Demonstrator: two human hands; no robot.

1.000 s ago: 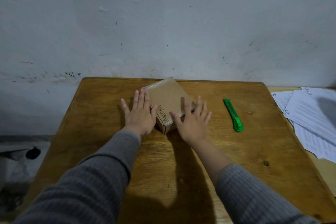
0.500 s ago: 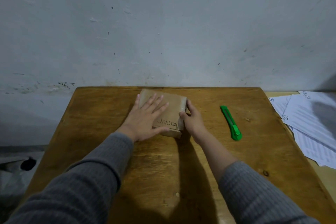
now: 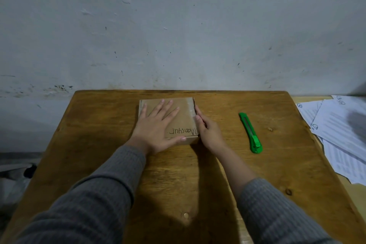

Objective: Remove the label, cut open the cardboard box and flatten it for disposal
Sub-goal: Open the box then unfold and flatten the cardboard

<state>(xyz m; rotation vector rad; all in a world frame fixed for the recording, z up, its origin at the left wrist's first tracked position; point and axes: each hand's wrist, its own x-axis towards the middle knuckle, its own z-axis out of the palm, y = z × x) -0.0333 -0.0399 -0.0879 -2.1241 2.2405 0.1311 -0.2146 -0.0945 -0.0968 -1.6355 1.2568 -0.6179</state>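
A small brown cardboard box [image 3: 185,114] lies flat on the wooden table [image 3: 178,174], squared to the table edge, with handwritten black lettering along its near edge. My left hand [image 3: 158,127] rests flat on top of the box, fingers spread. My right hand [image 3: 208,131] presses against the box's right side, thumb on the taped right edge. A green utility knife [image 3: 250,132] lies on the table to the right of the box, apart from both hands.
Printed white papers [image 3: 340,130] are piled on a lower surface beyond the table's right edge. A grey plaster wall [image 3: 178,25] rises directly behind the table. Dark clutter sits on the floor at the left.
The box has been turned from a diagonal lie to square with the table. My left hand moved onto its top; my right hand shifted to its right side.
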